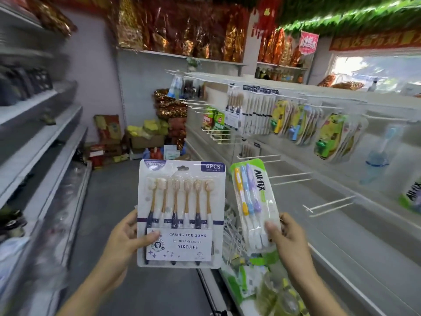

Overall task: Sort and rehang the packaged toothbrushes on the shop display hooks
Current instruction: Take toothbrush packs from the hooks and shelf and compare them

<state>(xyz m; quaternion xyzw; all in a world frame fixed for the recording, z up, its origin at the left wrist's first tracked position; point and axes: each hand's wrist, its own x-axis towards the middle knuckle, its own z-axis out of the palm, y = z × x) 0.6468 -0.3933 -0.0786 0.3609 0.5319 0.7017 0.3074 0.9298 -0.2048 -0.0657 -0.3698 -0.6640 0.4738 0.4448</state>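
- While the left hand (124, 236) grips the lower left edge of the six-pack of toothbrushes (181, 213), thumb pressed on its front label and fingers curled behind, the pack stands upright and faces the camera over the aisle floor (118, 201).
- Printed on that pack are "6PCS", "CARING FOR GUMS" and "YIKOJIFE"; six brushes with tan necks stand side by side inside.
- Beside it, the right hand (288, 240) pinches the lower end of the All-fix three-pack (252, 201), thumb in front and fingers behind; it leans slightly left and holds a yellow, a blue and a purple brush.
- Both packs are held in the air, near each other but apart, left of the display rack (341, 224).
- Bare white hooks (328, 205) jut from the rack just right of the three-pack.
- Higher up, hooks carry hanging toothbrush packs (257, 115) and green-and-yellow children's brush packs (328, 135).
- Below the hands, more green packages lie in a heap (255, 281) on the rack's bottom shelf.
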